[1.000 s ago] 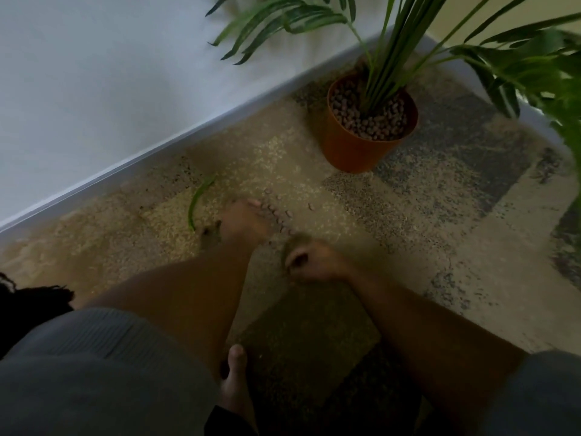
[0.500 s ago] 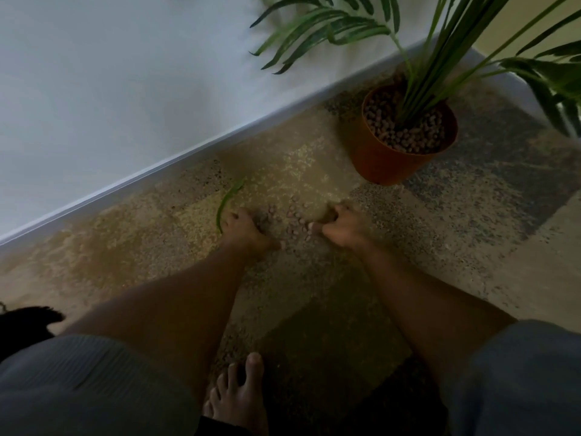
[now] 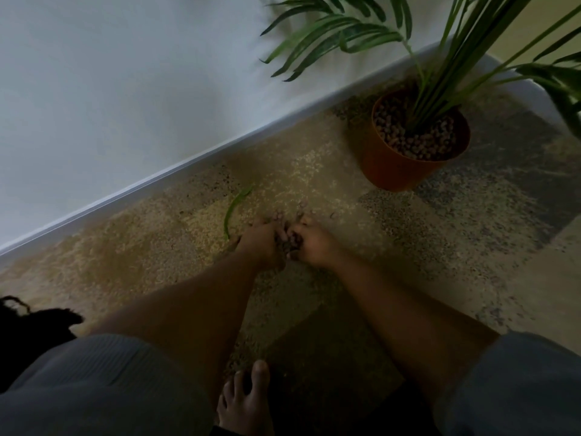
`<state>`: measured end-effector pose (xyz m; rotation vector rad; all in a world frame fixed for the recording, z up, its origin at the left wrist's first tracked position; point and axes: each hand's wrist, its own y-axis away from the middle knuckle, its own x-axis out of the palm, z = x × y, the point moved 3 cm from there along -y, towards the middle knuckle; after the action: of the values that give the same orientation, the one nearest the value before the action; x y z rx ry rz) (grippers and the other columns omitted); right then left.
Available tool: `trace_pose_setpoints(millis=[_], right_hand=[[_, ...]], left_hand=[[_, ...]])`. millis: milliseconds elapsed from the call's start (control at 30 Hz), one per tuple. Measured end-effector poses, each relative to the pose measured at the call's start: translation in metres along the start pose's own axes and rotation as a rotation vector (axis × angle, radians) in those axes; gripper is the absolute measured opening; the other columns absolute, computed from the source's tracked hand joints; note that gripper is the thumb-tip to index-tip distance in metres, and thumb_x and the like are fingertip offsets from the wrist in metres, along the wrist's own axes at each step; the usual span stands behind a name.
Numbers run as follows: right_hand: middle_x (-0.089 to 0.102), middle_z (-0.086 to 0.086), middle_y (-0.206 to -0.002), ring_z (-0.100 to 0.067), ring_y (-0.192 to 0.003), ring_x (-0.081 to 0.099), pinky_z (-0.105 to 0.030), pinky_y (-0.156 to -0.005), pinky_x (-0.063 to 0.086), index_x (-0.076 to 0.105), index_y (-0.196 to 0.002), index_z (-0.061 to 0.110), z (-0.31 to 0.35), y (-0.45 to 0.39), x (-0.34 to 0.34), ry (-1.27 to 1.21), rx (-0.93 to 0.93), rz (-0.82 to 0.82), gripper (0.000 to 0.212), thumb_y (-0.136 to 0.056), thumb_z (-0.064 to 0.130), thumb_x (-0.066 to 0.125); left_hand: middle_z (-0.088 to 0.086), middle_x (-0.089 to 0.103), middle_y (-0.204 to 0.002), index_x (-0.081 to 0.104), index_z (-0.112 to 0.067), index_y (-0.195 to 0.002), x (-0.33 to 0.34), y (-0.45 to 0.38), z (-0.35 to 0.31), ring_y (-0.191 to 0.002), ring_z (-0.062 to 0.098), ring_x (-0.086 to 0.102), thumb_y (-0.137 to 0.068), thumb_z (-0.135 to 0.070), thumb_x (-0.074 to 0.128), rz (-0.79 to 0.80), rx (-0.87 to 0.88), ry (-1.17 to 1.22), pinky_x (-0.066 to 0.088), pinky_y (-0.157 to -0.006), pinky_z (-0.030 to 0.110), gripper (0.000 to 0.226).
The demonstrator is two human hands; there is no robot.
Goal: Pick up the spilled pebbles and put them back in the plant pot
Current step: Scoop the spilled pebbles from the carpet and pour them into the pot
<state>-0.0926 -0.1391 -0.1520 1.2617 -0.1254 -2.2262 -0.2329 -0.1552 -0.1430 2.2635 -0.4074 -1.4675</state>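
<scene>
Dim patterned carpet [image 3: 471,221] runs along a white wall. Near its wall edge, the person's left hand [image 3: 262,243] and right hand [image 3: 314,243] cup together, fingers curled around gathered pebbles [image 3: 290,242], though blur hides how many. A few strays lie just beyond. Scooping seems underway; next, lift and carry to the orange plant pot [image 3: 396,171] toward the corner, under overhanging fronds. A fallen leaf [image 3: 234,209] lies beside the left hand.
</scene>
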Motion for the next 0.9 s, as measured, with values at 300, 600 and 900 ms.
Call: trace_pose_setpoints(millis=[300, 600, 900], right_hand=[[0.044, -0.01, -0.132, -0.03, -0.114, 0.054, -0.029, -0.094, 0.045, 0.063, -0.109, 0.022, 0.001, -0.001, 0.006, 0.01, 0.111, -0.046, 0.03, -0.082, 0.033, 0.068], [0.039, -0.014, -0.146, -0.031, -0.125, 0.048, -0.032, -0.099, 0.041, 0.062, -0.115, 0.019, 0.001, -0.001, 0.003, 0.022, 0.222, -0.055, 0.034, -0.082, 0.029, 0.068], [0.068, -0.001, -0.083, -0.011, -0.07, 0.061, -0.021, -0.058, 0.05, 0.067, -0.08, 0.019, -0.009, 0.005, -0.006, -0.75, 0.57, -0.149, 0.008, -0.085, 0.014, 0.062]], left_hand=[[0.003, 0.067, -0.105, 0.062, -0.021, -0.099, 0.002, 0.0, -0.011, -0.1, 0.021, 0.063, -0.077, -0.027, 0.071, 0.003, 0.092, 0.1, 0.048, -0.083, 0.027, 0.024], [-0.007, 0.06, -0.09, 0.061, -0.027, -0.093, 0.01, -0.002, -0.013, -0.089, 0.015, 0.062, -0.074, -0.031, 0.071, -0.069, 0.041, 0.088, 0.043, -0.072, 0.022, 0.023], [0.0, 0.068, -0.079, 0.068, -0.02, -0.072, 0.013, -0.006, -0.026, -0.065, 0.008, 0.061, -0.073, -0.004, 0.072, 0.043, -0.17, 0.698, 0.051, -0.058, 0.018, 0.016]])
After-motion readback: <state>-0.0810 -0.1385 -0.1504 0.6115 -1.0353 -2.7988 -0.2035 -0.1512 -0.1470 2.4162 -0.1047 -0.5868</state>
